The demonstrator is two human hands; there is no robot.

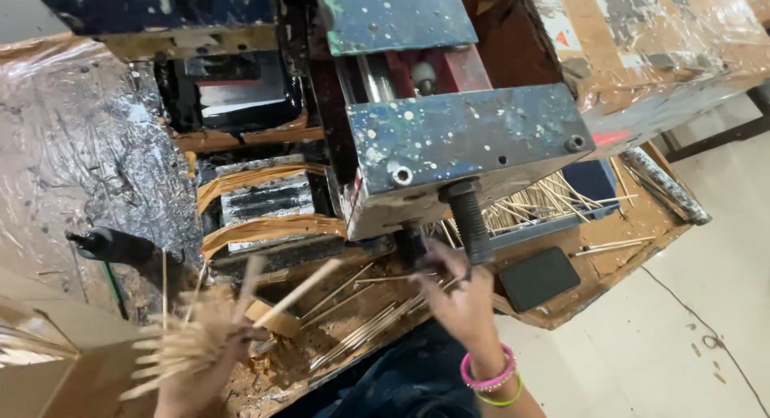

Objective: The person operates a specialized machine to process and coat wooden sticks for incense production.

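My left hand [196, 382] at the bottom left grips a bundle of thin wooden sticks [188, 338] that fan out, blurred by motion. My right hand [457, 298], with pink and yellow-green bangles on the wrist, reaches up to loose sticks [369, 326] lying on the worktable just below a paint-spattered blue metal machine [457, 153]. Its fingers are curled near the machine's black bolt [469, 221]; I cannot tell whether they hold a stick.
More sticks [545, 201] are piled in a tray behind the machine. A black phone [539, 277] lies on the wooden table at the right. A black lever handle [112, 244] sticks out at left. Plastic sheeting [80, 145] covers the left surface. Tiled floor at right.
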